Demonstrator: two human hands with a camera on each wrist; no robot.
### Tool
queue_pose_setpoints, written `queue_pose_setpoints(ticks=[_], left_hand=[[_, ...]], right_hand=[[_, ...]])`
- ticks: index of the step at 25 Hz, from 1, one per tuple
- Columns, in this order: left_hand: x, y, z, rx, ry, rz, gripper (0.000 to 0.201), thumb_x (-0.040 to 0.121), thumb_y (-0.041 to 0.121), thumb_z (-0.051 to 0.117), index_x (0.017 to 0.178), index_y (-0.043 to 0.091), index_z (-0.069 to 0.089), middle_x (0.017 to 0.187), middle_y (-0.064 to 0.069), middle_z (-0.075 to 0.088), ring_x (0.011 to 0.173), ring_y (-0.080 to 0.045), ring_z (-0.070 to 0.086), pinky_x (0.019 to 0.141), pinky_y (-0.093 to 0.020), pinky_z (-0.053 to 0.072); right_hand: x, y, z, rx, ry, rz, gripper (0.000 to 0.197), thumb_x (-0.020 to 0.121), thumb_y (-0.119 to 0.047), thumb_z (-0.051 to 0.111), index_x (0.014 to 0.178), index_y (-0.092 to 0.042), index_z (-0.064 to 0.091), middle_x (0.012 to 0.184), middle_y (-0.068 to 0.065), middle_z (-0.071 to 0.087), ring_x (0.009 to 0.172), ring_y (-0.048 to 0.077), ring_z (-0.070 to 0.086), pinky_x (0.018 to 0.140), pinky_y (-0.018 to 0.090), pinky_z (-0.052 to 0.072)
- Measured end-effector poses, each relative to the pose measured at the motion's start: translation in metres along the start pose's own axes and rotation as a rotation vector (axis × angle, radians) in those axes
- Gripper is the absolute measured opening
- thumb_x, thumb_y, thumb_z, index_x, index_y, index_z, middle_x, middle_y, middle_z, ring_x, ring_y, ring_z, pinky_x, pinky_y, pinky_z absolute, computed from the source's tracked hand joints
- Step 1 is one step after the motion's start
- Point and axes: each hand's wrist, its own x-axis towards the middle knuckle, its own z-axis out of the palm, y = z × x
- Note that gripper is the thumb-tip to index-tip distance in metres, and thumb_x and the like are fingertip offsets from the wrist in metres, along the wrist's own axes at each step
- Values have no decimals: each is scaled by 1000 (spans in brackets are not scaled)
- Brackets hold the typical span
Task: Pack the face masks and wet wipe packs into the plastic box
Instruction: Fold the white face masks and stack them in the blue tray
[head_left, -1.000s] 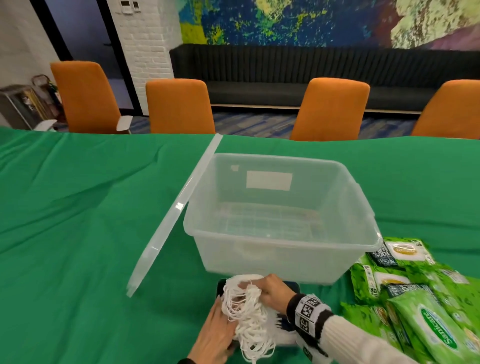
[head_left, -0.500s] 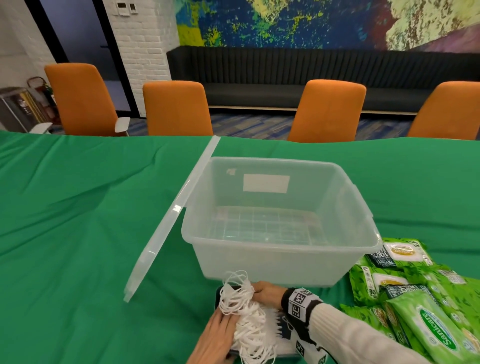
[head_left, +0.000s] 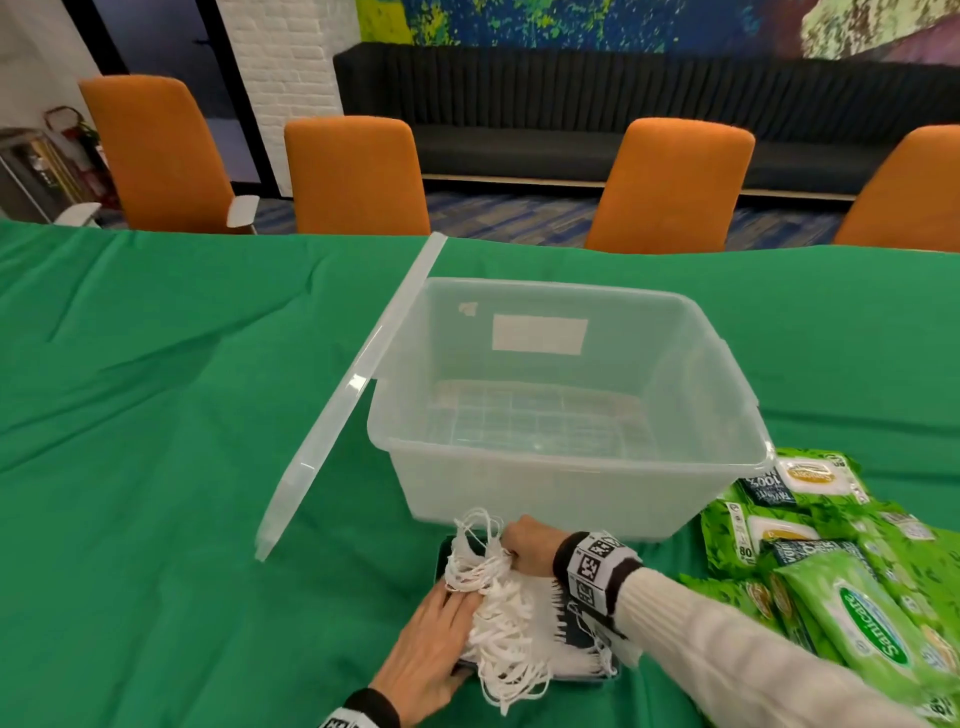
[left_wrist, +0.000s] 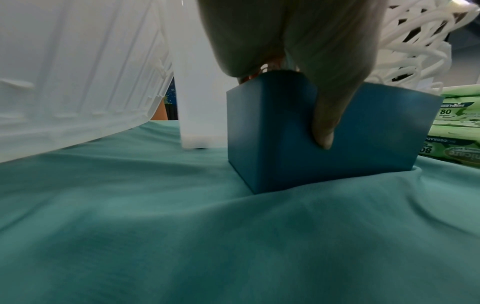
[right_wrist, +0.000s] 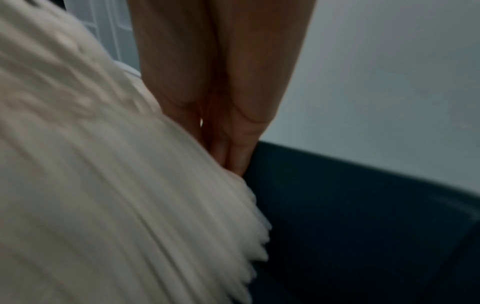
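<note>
A stack of white face masks with tangled ear loops sits in a dark blue carton just in front of the clear plastic box. My left hand lies over the carton's left edge. Its fingers are flat on the loops and its thumb presses the outer wall. My right hand grips the far end of the stack. Its fingers are tucked down between the masks and the carton wall. Green wet wipe packs lie to the right. Nothing lies inside the plastic box.
The box's clear lid leans slanted against its left side. A green cloth covers the table. Orange chairs stand along the far edge. The wet wipe packs lie close behind the carton.
My right hand has slid off the top of the ear loops to the stack's far end and dipped lower. My left hand has moved up onto the loops.
</note>
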Motion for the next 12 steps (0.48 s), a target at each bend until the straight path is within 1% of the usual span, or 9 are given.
queue_pose_setpoints(ticks=[2,4,6,9,10,11,12], left_hand=[[-1,-1,0,7,-7,16,106,38,62,79,127,14,47,127,5,54,118,-13,52,104,-29,34],[-2,-1,-3,23,-13,8,107,34,64,79,123,15,48,121,6,60,111,-12,59,101,-28,36],[-3,0,-4,13,15,4,107,31,63,79,121,14,48,118,6,62,108,-12,62,100,-27,36],[-3,0,-6,54,57,26,107,32,60,78,122,12,48,117,5,62,110,-13,55,101,-26,35],[-3,-2,-6,63,62,27,107,33,59,79,123,11,47,118,3,62,111,-14,54,101,-26,37],[0,-2,-5,52,60,29,106,35,56,80,125,11,46,120,1,60,111,-15,57,100,-26,39],[1,-2,-2,25,59,30,106,36,52,81,127,10,45,122,-1,59,111,-17,59,100,-28,42]], right_hand=[[3,2,7,20,-22,20,28,91,-4,42,110,10,57,116,30,58,109,40,56,87,37,45],[4,1,11,48,-24,39,27,91,-1,40,109,10,57,116,30,58,108,40,57,86,37,45],[3,-2,13,43,-49,48,28,93,-2,39,111,8,57,119,27,58,109,37,57,86,35,43],[1,3,13,51,-80,22,29,96,-8,39,118,2,54,125,23,56,115,35,53,92,33,41],[-1,5,13,75,-75,8,28,96,-11,40,117,-1,55,123,23,56,114,35,54,92,33,41],[-4,8,12,89,-42,-4,25,95,-12,42,114,-2,56,118,24,58,110,35,56,89,33,42],[-7,9,13,79,15,-29,23,95,-12,44,110,-2,57,108,24,60,103,35,59,84,33,43]])
